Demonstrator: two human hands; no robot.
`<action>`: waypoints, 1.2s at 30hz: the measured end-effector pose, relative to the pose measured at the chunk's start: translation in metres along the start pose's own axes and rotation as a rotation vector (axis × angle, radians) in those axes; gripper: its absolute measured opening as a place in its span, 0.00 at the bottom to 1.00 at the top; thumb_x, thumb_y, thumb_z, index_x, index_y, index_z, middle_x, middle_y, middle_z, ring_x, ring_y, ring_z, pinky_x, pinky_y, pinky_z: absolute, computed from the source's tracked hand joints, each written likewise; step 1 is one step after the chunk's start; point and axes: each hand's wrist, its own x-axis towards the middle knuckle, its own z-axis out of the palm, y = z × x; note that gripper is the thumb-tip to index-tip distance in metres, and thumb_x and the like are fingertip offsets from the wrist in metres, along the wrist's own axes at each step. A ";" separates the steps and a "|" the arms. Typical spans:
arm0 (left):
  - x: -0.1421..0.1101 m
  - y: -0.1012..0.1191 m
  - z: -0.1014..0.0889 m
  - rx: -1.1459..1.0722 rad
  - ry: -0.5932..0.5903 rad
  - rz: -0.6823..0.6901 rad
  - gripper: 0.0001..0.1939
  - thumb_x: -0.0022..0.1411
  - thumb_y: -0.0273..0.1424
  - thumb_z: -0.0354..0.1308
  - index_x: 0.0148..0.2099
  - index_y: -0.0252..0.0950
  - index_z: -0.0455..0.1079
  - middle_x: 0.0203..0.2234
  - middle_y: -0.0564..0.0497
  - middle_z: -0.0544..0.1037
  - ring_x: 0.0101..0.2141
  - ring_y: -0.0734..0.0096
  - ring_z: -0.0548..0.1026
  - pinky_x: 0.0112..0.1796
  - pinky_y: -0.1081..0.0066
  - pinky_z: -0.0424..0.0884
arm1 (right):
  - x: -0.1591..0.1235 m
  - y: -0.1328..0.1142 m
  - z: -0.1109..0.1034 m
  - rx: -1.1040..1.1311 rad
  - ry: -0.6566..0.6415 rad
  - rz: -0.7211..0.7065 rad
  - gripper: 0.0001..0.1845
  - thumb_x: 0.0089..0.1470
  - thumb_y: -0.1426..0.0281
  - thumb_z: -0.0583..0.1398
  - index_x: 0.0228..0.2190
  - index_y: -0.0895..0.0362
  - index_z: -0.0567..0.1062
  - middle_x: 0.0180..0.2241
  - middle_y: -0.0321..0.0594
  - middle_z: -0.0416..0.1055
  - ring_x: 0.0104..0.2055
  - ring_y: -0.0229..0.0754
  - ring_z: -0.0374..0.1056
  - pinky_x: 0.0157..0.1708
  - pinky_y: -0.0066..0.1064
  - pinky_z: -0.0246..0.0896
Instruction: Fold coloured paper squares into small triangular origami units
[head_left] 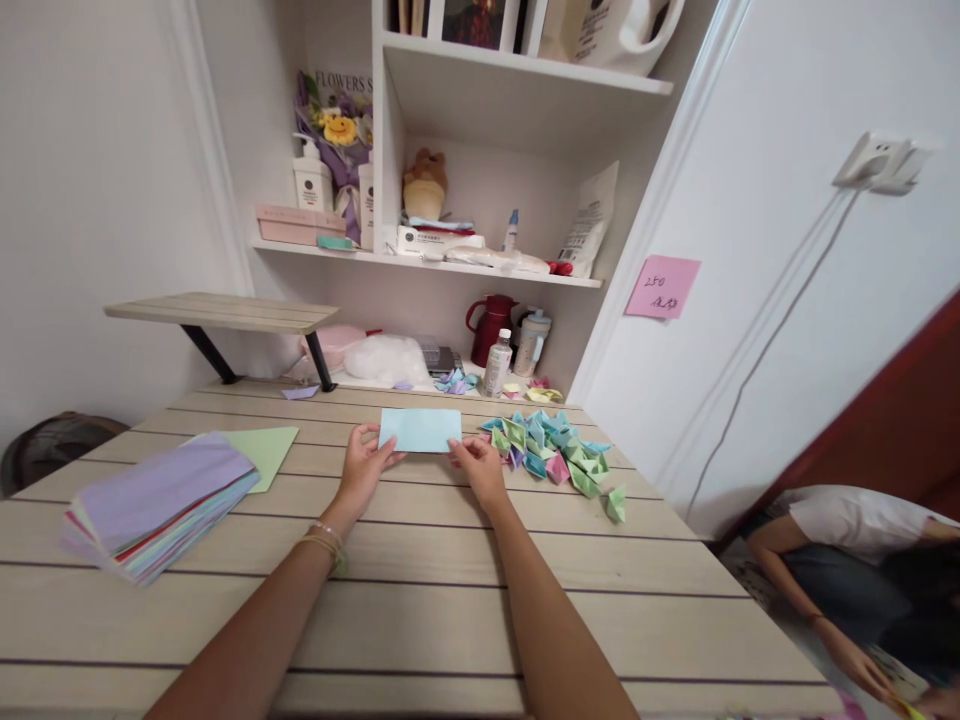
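Between my two hands is a light blue sheet of paper (pixel 420 430), a wide rectangle held up over the tabletop. My left hand (pixel 365 462) pinches its lower left corner, thumb in front and fingers behind. At the lower right corner, my right hand (pixel 480 468) grips it the same way. Just right of that hand lies a pile of small folded paper pieces (pixel 556 468) in blue, green and pink. Farther left rests a fanned stack of coloured paper (pixel 161 495), purple on top, with a green sheet (pixel 268 452) sticking out behind it.
A small raised shelf (pixel 225 308) on black legs stands at the back left. Along the back are a clear bottle (pixel 497 365), a red jug (pixel 491 330) and a plastic bag (pixel 386 360). Another person (pixel 855 570) crouches beyond the table's right edge (pixel 750 590).
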 end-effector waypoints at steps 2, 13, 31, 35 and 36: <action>0.000 0.000 0.000 -0.015 0.020 0.019 0.23 0.43 0.32 0.65 0.40 0.36 0.58 0.30 0.51 0.76 0.31 0.71 0.76 0.39 0.60 0.72 | -0.001 0.002 0.004 0.073 0.075 0.008 0.18 0.40 0.60 0.63 0.31 0.57 0.66 0.22 0.35 0.70 0.25 0.40 0.69 0.28 0.32 0.66; -0.007 -0.003 0.005 -0.006 -0.224 -0.176 0.20 0.46 0.30 0.64 0.43 0.31 0.70 0.36 0.46 0.77 0.39 0.66 0.75 0.49 0.61 0.66 | -0.006 -0.004 0.011 -0.030 -0.078 -0.106 0.20 0.43 0.68 0.59 0.42 0.56 0.66 0.29 0.37 0.70 0.25 0.37 0.69 0.26 0.29 0.66; -0.007 -0.005 0.005 0.125 -0.258 -0.045 0.32 0.44 0.32 0.65 0.52 0.34 0.59 0.30 0.47 0.77 0.30 0.66 0.77 0.36 0.64 0.72 | -0.002 -0.002 0.008 0.091 -0.046 0.049 0.23 0.35 0.63 0.66 0.36 0.57 0.72 0.23 0.34 0.71 0.22 0.35 0.63 0.24 0.27 0.59; -0.006 -0.004 0.006 0.033 -0.170 -0.062 0.45 0.45 0.30 0.65 0.60 0.41 0.42 0.32 0.49 0.76 0.29 0.68 0.77 0.34 0.66 0.72 | -0.001 0.001 0.007 0.044 -0.101 0.034 0.15 0.37 0.64 0.65 0.31 0.58 0.75 0.26 0.36 0.72 0.26 0.36 0.64 0.27 0.27 0.59; -0.006 -0.004 0.006 0.031 -0.168 -0.087 0.42 0.46 0.31 0.65 0.59 0.40 0.45 0.31 0.49 0.76 0.28 0.69 0.77 0.33 0.67 0.73 | -0.001 0.002 0.007 0.025 -0.100 0.022 0.13 0.38 0.64 0.64 0.28 0.58 0.75 0.27 0.36 0.72 0.27 0.37 0.65 0.29 0.28 0.59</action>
